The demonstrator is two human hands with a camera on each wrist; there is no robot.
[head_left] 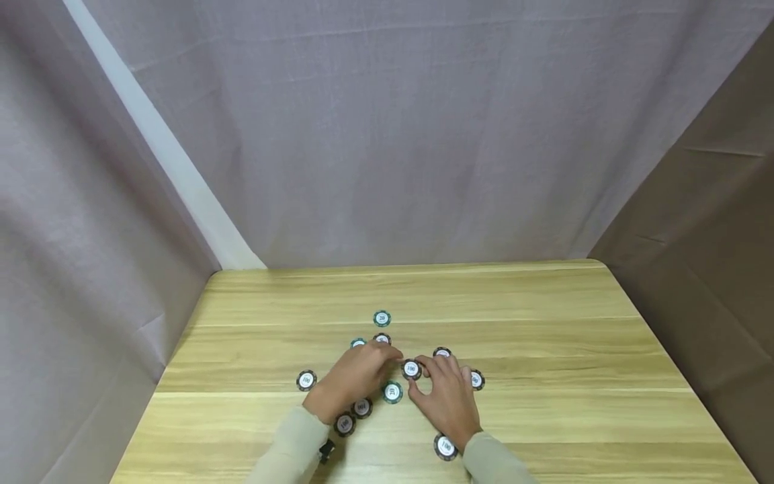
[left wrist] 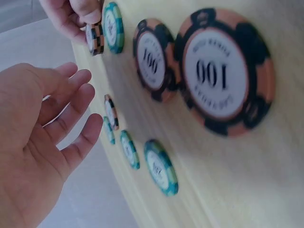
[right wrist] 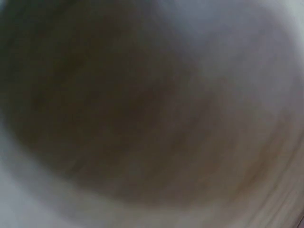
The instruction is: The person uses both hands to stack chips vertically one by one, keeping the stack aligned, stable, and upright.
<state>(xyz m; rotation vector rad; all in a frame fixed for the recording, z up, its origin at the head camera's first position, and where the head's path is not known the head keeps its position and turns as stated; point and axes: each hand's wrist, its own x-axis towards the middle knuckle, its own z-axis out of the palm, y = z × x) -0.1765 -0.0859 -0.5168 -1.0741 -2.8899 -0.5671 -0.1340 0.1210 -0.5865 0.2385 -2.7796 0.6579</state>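
Right hand [head_left: 449, 400] pinching 100 poker-chip stack [head_left: 411, 368], left hand [head_left: 358, 371] slack, empty; I reckon uneven squeeze could skew it.

Bench [head_left: 574, 336]: rear chip [head_left: 381, 318] behind the others; leftmost chip [head_left: 306, 380] and rightmost chip [head_left: 478, 381] at flanks; paired chips [head_left: 345, 424] side by side, front left. Curtain [head_left: 393, 134] behind bench.

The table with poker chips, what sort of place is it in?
Perhaps a curtained booth: gray cloth hangs behind the table, brown cloth on its right, and poker chips lie on top.
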